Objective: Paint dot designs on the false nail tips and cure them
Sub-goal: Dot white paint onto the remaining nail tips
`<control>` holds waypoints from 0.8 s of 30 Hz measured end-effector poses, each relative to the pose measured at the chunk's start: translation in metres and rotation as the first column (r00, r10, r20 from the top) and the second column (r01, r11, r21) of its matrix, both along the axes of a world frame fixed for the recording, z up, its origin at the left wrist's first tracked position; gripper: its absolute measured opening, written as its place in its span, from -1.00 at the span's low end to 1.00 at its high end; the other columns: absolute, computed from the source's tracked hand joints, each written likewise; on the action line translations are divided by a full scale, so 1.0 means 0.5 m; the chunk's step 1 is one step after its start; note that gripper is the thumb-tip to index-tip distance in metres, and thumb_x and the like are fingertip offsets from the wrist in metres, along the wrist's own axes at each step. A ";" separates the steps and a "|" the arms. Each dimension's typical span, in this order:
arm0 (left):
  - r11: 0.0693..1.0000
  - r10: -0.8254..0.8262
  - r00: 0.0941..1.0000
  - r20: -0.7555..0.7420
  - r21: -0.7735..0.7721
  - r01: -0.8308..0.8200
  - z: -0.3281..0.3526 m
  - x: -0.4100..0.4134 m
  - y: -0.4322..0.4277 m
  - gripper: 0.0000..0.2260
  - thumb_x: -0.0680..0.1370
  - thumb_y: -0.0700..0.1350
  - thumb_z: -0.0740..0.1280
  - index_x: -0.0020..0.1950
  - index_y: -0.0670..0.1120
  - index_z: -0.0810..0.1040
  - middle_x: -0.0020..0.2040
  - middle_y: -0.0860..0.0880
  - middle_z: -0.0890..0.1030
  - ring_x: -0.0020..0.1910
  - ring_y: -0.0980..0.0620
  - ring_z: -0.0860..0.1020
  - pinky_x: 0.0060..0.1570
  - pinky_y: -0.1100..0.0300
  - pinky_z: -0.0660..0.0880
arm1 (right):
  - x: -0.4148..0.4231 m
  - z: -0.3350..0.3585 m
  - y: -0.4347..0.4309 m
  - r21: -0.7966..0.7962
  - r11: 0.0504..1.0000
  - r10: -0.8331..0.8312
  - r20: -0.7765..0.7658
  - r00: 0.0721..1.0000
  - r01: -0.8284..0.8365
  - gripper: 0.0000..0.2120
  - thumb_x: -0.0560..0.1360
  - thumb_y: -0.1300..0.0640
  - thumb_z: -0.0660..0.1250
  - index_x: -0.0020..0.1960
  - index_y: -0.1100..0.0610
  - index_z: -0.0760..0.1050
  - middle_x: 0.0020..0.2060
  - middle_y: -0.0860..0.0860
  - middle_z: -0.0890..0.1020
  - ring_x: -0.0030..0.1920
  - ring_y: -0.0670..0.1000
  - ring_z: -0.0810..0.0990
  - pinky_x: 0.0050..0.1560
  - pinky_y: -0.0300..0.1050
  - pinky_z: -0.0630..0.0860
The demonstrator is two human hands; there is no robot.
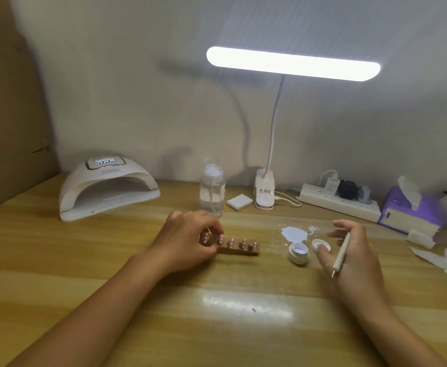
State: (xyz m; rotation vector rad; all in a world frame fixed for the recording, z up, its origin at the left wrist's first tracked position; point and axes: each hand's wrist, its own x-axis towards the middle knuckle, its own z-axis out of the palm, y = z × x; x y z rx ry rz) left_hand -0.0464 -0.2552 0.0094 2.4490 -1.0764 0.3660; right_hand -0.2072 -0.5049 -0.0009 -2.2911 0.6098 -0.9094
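Note:
A small brown holder block (239, 250) lies on the wooden table, carrying several pinkish false nail tips (231, 242) with white dots. My left hand (188, 238) pinches the block's left end. My right hand (355, 254) holds a white dotting pen (340, 254), its metal tip pointing down toward me. An open white paint jar (298, 251) and its lid (320, 245) sit just left of my right hand. A smear of white paint (294, 233) lies on the table behind the jar. The white UV curing lamp (105, 186) stands at the back left.
A clear pump bottle (211, 190) and a white pad (239, 202) stand behind the block. A lit desk lamp (292, 63) clips at the back, beside a power strip (339, 201). A purple tissue box (410, 207) and paper scraps (445, 260) lie at right.

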 end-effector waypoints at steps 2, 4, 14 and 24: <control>1.000 0.014 0.999 -0.035 -0.021 -0.015 -0.009 0.007 0.003 -0.86 0.41 0.06 0.39 -0.05 0.20 0.55 -0.09 0.27 0.55 -0.05 0.27 0.48 0.10 0.13 0.30 | -0.001 -0.007 -0.021 -0.020 0.997 -0.075 -0.146 0.986 0.073 -0.50 0.48 0.11 0.48 0.34 0.11 0.36 0.21 0.05 0.59 0.20 0.22 0.53 0.18 0.12 0.44; 0.998 0.028 0.997 -0.074 -0.056 -0.032 -0.017 0.009 0.002 -0.86 0.41 0.05 0.39 -0.05 0.19 0.56 -0.09 0.29 0.55 -0.05 0.27 0.47 0.09 0.15 0.26 | 0.001 -0.012 -0.026 -0.007 0.996 -0.089 -0.244 0.966 0.091 -0.50 0.49 0.02 0.46 0.35 0.10 0.37 0.27 0.05 0.58 0.26 0.22 0.52 0.19 0.09 0.42; 0.993 0.004 1.000 -0.010 -0.115 -0.005 -0.030 0.002 -0.012 -0.71 0.40 0.00 0.39 0.08 0.21 0.45 -0.07 0.27 0.54 -0.08 0.26 0.43 0.10 0.18 0.30 | 0.012 -0.020 -0.033 -0.005 0.998 -0.067 -0.233 0.970 0.067 -0.59 0.48 -0.02 0.48 0.24 0.04 0.42 0.12 0.00 0.66 0.16 0.18 0.60 0.08 0.03 0.44; 0.981 -0.035 0.999 -0.029 -0.192 0.028 -0.043 -0.012 -0.013 -0.52 0.39 0.02 0.45 0.16 0.18 0.25 -0.08 0.23 0.58 -0.04 0.23 0.53 0.16 0.17 0.33 | 0.014 -0.018 -0.034 0.003 0.998 -0.056 -0.133 0.989 0.056 -0.61 0.46 0.07 0.51 0.17 0.07 0.41 -0.08 -0.04 0.58 0.05 0.18 0.63 0.05 0.06 0.51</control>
